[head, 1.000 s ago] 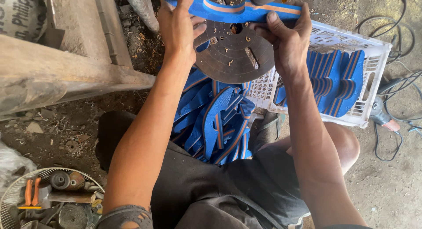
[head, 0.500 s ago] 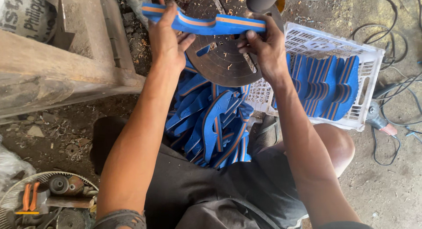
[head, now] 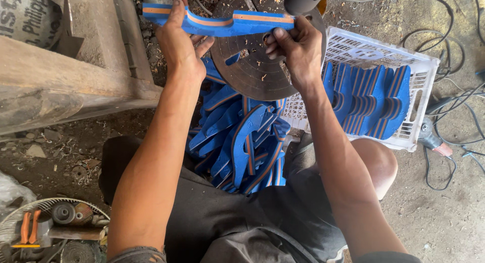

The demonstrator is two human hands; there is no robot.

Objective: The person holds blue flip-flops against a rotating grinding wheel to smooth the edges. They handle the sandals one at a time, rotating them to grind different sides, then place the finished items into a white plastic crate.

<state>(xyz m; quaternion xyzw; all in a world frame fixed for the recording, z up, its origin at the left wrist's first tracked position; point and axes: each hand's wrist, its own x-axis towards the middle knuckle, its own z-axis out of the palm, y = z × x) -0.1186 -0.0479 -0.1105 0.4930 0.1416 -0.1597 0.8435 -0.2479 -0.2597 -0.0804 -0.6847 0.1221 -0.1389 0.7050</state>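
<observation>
Both the left hand (head: pixel 179 46) and right hand (head: pixel 298 51) clamp the blue sole (head: pixel 222 21) edge-on, spanning between them.

Soft even daylight, sharp, slight wide-angle distortion.

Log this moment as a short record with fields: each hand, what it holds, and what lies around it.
left hand: grips the left end of the blue sole with orange stripe
right hand: grips the sole's right end
sole position: held edge-on, level, above the round dark metal plate
below the plate: heap of blue soles on the lap
right side: white plastic crate with blue soles stood on edge
left side: wooden frame
bottom left: wire guard with tools
</observation>
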